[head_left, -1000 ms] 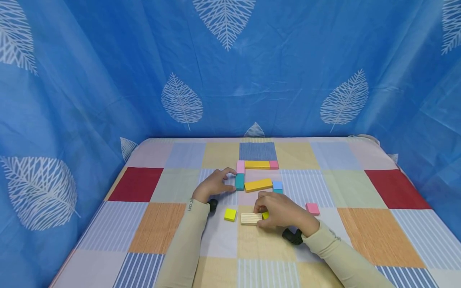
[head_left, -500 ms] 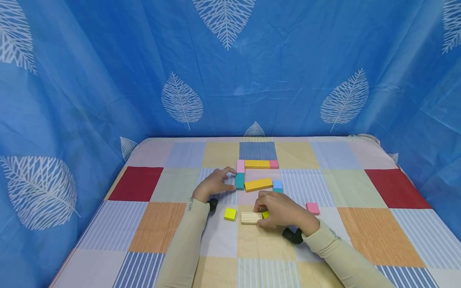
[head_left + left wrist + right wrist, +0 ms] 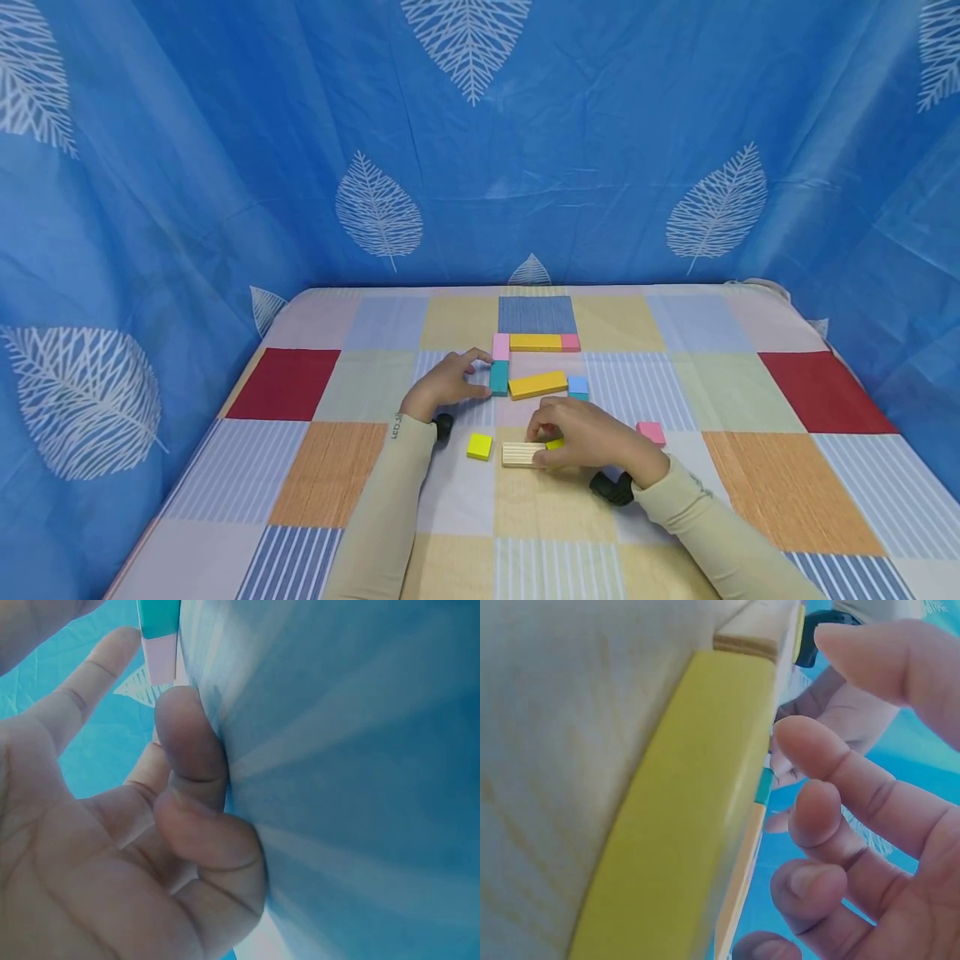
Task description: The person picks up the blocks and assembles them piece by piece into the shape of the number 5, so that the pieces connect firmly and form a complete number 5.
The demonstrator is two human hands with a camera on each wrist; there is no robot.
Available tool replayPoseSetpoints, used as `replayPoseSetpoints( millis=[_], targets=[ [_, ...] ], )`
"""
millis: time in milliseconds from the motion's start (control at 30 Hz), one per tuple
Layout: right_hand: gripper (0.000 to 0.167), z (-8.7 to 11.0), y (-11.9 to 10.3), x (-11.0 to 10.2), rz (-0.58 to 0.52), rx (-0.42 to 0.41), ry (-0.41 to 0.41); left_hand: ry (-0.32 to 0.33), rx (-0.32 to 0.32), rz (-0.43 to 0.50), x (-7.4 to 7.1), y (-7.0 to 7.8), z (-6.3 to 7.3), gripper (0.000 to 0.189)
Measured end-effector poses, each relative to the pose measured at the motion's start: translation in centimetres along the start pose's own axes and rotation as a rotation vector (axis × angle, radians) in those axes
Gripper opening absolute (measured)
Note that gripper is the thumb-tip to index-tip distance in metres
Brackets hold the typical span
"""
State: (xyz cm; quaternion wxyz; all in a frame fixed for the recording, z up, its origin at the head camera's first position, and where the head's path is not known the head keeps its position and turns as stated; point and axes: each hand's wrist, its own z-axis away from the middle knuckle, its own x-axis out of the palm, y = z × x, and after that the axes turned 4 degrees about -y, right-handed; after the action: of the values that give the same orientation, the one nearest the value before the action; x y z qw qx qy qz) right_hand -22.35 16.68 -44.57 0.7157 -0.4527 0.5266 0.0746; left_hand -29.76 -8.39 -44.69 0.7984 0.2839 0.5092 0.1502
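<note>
My left hand point(image 3: 444, 385) touches the left side of a teal block point(image 3: 498, 378) with thumb and index fingertip in the head view. In the left wrist view its index finger is nearly straight beside the teal block point(image 3: 159, 619), while other fingers curl loosely. A cream ridged block point(image 3: 522, 454) lies near the table's middle, with a yellow block point(image 3: 555, 444) at its right, partly covered by my right hand point(image 3: 581, 433). The right wrist view shows that yellow block point(image 3: 679, 802) lying flat, the right hand's fingers apart from it and holding nothing.
A pink-lilac block point(image 3: 501, 346), an orange-yellow bar point(image 3: 536, 342) and a pink block point(image 3: 571, 342) line up behind. A slanted orange-yellow bar point(image 3: 537, 385) lies beside a blue block point(image 3: 577, 384). A small yellow block point(image 3: 480, 447) and another pink block point(image 3: 651, 433) lie apart.
The right thumb has risen slightly from the near edge of the ridged block, and the right hand has shifted a little. The left hand and the blocks look unmoved.
</note>
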Motion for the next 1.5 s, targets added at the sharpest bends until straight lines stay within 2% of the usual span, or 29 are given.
replayPoseSetpoints(
  millis=[267,400,667,867,1033,1133,1200,1333,1500],
  targets=[
    [0.005,0.4,1.0,-1.0,-0.132,-0.078,0.023,-0.014,-0.005,0.023,-0.1,-0.3,-0.2,0.056],
    [0.006,1.0,1.9,-1.5,-0.215,-0.096,0.040,-0.030,0.006,0.044,-0.3,-0.3,-0.2,0.056],
    [0.010,2.2,3.3,-2.3,-0.301,-0.076,0.063,-0.064,0.048,0.112,-0.7,-0.8,-0.1,0.057],
    [0.008,3.4,4.3,-2.6,-0.278,-0.115,0.124,-0.049,0.133,0.142,-1.6,-0.9,0.4,0.055],
    [0.011,4.5,4.9,-2.8,-0.278,-0.133,0.183,0.021,0.267,0.184,-2.0,-0.5,0.9,0.044],
    [0.012,5.1,5.3,-2.9,-0.282,-0.117,0.212,0.072,0.348,0.186,-2.2,-0.3,1.1,0.039],
    [0.013,5.5,5.6,-2.9,-0.288,-0.101,0.227,0.101,0.380,0.185,-2.4,0.0,1.3,0.037],
    [0.013,6.6,6.5,-3.2,-0.311,-0.059,0.242,0.124,0.409,0.183,-2.9,0.1,2.0,0.033],
    [0.013,8.0,7.6,-3.5,-0.302,-0.012,0.261,0.081,0.397,0.170,-3.1,-0.3,2.9,0.031]
  ],
)
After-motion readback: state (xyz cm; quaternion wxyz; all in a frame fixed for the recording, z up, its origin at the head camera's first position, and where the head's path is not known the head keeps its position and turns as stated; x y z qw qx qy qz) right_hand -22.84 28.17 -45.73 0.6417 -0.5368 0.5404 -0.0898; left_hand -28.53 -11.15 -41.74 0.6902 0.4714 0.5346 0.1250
